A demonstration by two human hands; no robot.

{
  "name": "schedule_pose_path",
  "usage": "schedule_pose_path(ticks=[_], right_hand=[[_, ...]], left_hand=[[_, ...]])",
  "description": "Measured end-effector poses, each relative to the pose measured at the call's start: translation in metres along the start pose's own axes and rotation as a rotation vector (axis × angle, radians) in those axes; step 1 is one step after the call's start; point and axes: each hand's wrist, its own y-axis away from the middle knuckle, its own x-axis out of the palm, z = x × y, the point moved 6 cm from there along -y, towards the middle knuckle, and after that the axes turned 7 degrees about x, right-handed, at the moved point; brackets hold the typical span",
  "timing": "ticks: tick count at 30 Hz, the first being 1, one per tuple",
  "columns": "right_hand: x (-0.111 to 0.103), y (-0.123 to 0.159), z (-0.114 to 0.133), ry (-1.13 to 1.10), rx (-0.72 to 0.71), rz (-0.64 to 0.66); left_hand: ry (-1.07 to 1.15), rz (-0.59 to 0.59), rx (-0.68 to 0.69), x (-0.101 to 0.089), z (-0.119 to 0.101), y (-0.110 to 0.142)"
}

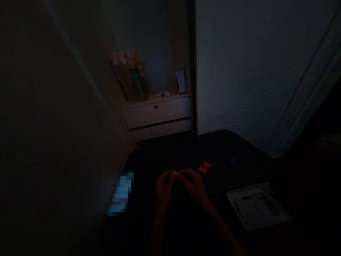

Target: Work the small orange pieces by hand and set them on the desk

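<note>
The room is very dark. My left hand point(164, 185) and my right hand point(192, 183) meet over a dark table point(239, 153), fingertips pinched together on a small orange-red piece point(176, 173) between them. Two more orange-red pieces point(204, 167) lie on the table just right of my right hand. A small purple thing point(232, 162) lies further right; I cannot make out what it is.
A clear plastic bag point(257, 208) lies on the table at the right. A pale blurred patch point(121, 195) sits at the table's left edge. Behind stands a low drawer unit point(157, 115) holding a red-checked package point(130, 73), a white object point(181, 80) and a small trinket point(162, 94).
</note>
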Motion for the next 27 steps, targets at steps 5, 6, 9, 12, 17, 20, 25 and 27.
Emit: schedule_pose_path(ticks=[5, 6, 9, 12, 17, 20, 25, 27], right_hand=[[-0.0006, -0.0001, 0.0003, 0.006, 0.001, -0.009], [-0.0005, -0.0002, 0.0001, 0.004, 0.002, -0.007], [0.0003, -0.0001, -0.0004, -0.003, 0.003, 0.001], [0.0003, 0.0001, -0.0008, -0.011, 0.009, -0.009], [0.0004, -0.0002, 0.0024, -0.013, -0.018, -0.012], [0.0003, -0.0001, 0.0033, -0.015, -0.011, -0.008], [-0.0003, 0.0007, 0.0021, -0.017, 0.006, -0.012], [-0.0001, 0.0007, 0.0015, -0.008, 0.009, -0.011]], left_hand=[[0.042, -0.003, -0.025, 0.0004, 0.0044, 0.0009], [0.045, -0.006, -0.03, 0.0004, 0.0049, 0.0009], [0.051, -0.002, -0.032, 0.0011, 0.0042, 0.0009], [0.056, 0.011, -0.012, 0.0022, 0.001, 0.0006], [0.038, 0.023, 0.017, 0.0026, -0.0014, 0.0005], [0.031, 0.029, 0.02, 0.0022, -0.0006, 0.0011], [0.02, 0.037, 0.015, 0.0012, 0.0005, 0.0018], [0.023, 0.042, 0.006, 0.0013, 0.0014, 0.0013]])
